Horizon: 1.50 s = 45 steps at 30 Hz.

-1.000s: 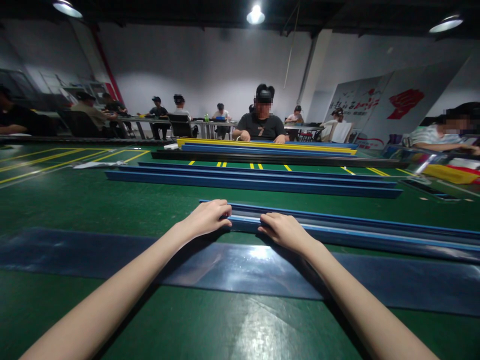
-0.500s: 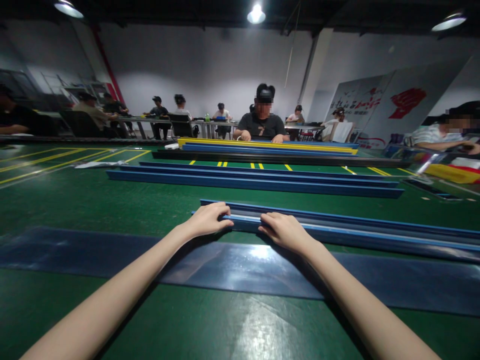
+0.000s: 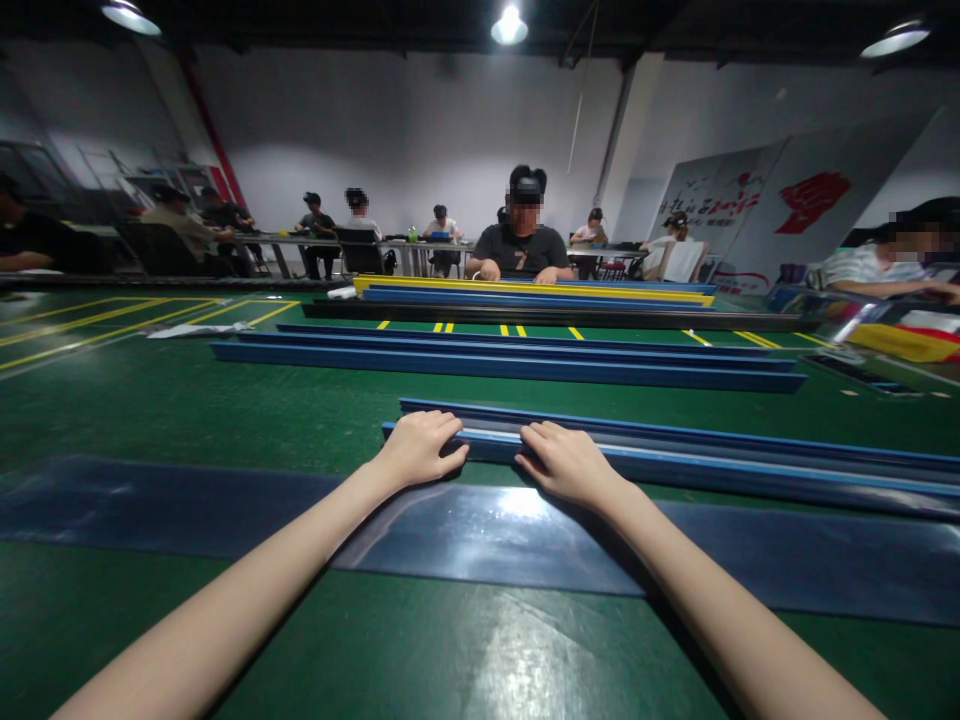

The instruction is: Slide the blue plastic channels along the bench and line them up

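Observation:
A long blue plastic channel strip (image 3: 720, 463) lies across the green table, its left end near the middle of the view. My left hand (image 3: 421, 446) is closed over the front rail close to that end, fingers on top and thumb in front. To its right, my right hand (image 3: 564, 460) grips the same rail in a similar way. A short stretch of rail shows between the two hands. Nearer to me, under my forearms, a flat glossy transparent strip (image 3: 480, 540) lies across the table.
Farther off lie more blue channel strips (image 3: 517, 365), a black strip (image 3: 555, 316) and a yellow strip (image 3: 525, 290). A phone (image 3: 862, 376) rests at the right. A person (image 3: 523, 245) sits across the table; others sit at tables behind.
My left hand has shifted very slightly, its wrist a little to the right and lower. My right hand and the blue channel strip look nearly the same.

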Motion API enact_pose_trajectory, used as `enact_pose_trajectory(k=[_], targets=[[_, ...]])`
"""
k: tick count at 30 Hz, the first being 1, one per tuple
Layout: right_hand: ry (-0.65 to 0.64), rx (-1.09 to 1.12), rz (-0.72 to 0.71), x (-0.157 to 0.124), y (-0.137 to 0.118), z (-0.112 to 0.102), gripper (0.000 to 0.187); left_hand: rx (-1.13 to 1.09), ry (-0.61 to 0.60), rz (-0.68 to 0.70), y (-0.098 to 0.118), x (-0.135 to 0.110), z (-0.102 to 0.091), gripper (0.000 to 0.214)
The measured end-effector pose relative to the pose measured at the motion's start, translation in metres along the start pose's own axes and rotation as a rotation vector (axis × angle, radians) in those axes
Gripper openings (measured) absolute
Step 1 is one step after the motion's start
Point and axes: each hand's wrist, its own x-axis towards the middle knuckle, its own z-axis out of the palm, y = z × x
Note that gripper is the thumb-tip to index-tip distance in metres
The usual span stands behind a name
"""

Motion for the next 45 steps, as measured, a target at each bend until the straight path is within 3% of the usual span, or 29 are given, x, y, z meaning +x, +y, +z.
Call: enact_pose_trajectory(k=[12, 19, 33, 45], targets=[[-0.069, 0.096, 0.125, 0.003, 0.004, -0.002, 0.029, -0.050, -0.159, -0.050, 0.002, 0.006, -0.011, 0.027], [-0.086, 0.164, 0.147, 0.005, 0.007, -0.004, 0.035, -0.081, -0.188, -0.053, 0.003, 0.008, -0.015, 0.026], [-0.046, 0.091, 0.101, 0.002, 0.006, -0.001, 0.030, -0.071, -0.165, -0.035, 0.003, 0.007, -0.014, 0.025], [-0.053, 0.048, 0.098, 0.001, 0.000, -0.003, 0.026, -0.008, -0.017, -0.024, 0.002, 0.001, -0.001, 0.025]])
